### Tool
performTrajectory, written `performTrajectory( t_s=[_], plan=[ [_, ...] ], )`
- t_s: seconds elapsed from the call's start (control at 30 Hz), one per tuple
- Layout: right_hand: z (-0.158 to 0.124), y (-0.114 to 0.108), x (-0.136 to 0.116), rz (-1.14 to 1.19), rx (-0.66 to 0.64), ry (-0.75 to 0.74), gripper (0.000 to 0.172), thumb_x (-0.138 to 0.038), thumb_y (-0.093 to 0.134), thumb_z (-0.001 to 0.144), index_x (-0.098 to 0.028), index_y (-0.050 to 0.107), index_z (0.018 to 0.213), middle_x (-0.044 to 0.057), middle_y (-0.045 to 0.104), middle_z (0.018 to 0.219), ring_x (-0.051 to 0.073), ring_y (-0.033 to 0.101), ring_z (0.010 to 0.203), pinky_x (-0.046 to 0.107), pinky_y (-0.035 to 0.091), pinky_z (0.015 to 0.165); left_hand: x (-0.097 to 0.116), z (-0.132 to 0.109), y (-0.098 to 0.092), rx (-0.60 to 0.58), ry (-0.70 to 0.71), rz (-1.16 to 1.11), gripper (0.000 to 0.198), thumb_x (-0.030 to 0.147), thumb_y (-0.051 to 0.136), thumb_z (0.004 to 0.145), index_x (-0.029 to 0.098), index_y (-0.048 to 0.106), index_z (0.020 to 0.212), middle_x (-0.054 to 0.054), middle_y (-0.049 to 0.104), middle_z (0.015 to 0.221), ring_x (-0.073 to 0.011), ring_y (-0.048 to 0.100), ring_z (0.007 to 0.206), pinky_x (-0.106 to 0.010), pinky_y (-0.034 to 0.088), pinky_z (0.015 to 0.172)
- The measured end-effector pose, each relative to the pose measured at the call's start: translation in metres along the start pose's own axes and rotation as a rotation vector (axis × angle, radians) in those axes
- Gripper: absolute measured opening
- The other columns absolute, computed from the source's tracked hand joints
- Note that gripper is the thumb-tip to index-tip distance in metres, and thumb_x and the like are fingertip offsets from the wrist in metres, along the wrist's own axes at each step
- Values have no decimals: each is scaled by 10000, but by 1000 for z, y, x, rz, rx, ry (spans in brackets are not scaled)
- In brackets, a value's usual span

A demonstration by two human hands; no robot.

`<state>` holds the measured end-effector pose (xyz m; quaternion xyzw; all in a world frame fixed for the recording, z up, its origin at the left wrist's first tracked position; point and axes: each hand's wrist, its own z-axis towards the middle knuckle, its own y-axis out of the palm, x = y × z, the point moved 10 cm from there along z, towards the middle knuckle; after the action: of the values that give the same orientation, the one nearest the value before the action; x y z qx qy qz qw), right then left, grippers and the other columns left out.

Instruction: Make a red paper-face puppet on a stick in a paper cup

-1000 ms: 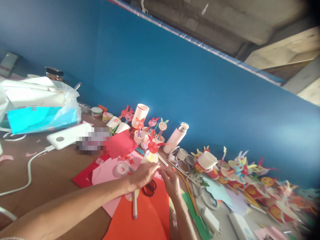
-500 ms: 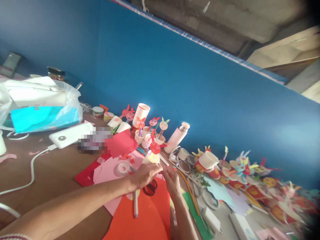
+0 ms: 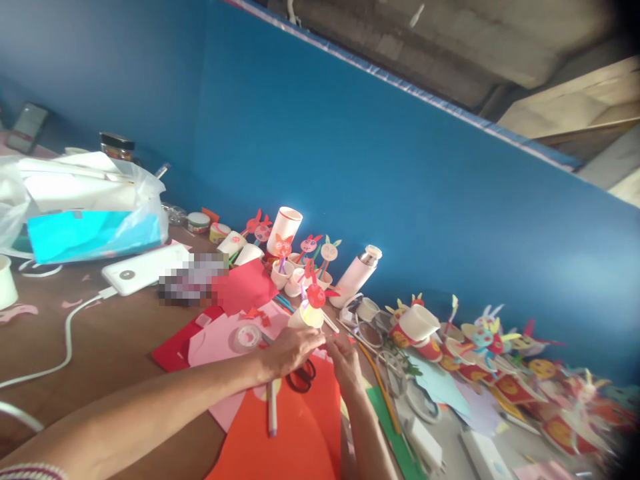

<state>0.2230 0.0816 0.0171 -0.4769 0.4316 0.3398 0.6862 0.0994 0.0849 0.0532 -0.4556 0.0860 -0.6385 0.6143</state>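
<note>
Closest in, an orange-red paper sheet (image 3: 280,433) lies under the 2 hands, with black-handled scissors (image 3: 301,377) beneath the left hand (image 3: 293,351). Its fingertips (image 3: 317,339) meet those of the right hand (image 3: 345,365) in a narrow pinch; what they hold, if anything, is too small to tell. Just beyond stands a tilted paper cup (image 3: 305,317) bearing a red paper rabbit (image 3: 316,295), and farther off a white vacuum flask (image 3: 357,277).

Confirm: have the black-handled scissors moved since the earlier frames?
No. The black-handled scissors sit in the same spot relative to the tape roll; only the camera shifted.
</note>
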Motion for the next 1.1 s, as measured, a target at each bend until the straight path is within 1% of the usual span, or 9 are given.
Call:
performTrajectory(
  t_s=[0.07,0.17,0.3,0.37,0.43,0.5,0.57,0.87,1.1],
  plan=[
    [1,1,-1,15,8,0,197,-447,619,654,-286,701,576,58,678,590,295,636,694,397,462,626,-1,-1,1,2,3,7,277,193,338,925,201,558,1092,-48,628,977,-154,584,919,-234,456,795],
    [4,3,-2,30,7,-1,125,-418,643,624,-369,665,511,42,667,546,298,635,691,381,449,595,-2,-1,2,5,6,11,266,199,333,928,196,565,1058,-44,629,964,-153,583,919,-233,454,795],
    [5,1,1,42,8,0,140,-401,648,668,-420,642,529,32,673,578,281,631,710,362,459,594,-6,-2,5,20,-8,6,249,205,331,929,184,572,986,-41,628,924,-150,585,890,-231,452,782],
    [5,2,4,45,7,11,119,-415,621,735,-368,669,636,25,691,682,255,633,747,347,483,627,-9,-2,6,33,-23,0,239,209,332,928,179,567,957,-40,626,894,-148,589,857,-228,453,761],
    [4,3,9,47,5,23,179,-397,571,823,-253,668,865,23,678,891,215,628,822,343,508,701,-13,-2,5,47,-41,-7,230,214,334,927,176,561,939,-39,621,874,-149,589,836,-230,453,748],
    [3,4,11,53,7,34,264,-341,541,875,-162,587,1064,43,612,1071,196,611,900,365,512,761,-15,-2,3,62,-59,-13,223,217,335,926,176,554,929,-41,615,872,-152,586,833,-235,451,748],
    [3,4,13,60,13,44,297,-308,539,884,-151,541,1136,58,571,1145,201,597,946,383,511,785,-16,-1,1,74,-76,-17,214,210,334,923,176,545,914,-43,607,878,-152,581,826,-237,448,745],
    [1,4,14,80,23,57,289,-305,541,882,-164,547,1134,58,571,1152,205,594,955,387,509,791,-14,2,-5,90,-121,-29,194,188,348,911,161,532,853,-44,590,830,-150,574,762,-238,448,698],
    [4,-1,23,96,48,59,262,-316,539,883,-148,568,1082,50,604,1072,180,612,889,363,515,756,-14,1,-4,96,-103,-52,225,189,327,926,166,529,1021,-59,613,963,-154,589,891,-259,460,795]
  ],
)
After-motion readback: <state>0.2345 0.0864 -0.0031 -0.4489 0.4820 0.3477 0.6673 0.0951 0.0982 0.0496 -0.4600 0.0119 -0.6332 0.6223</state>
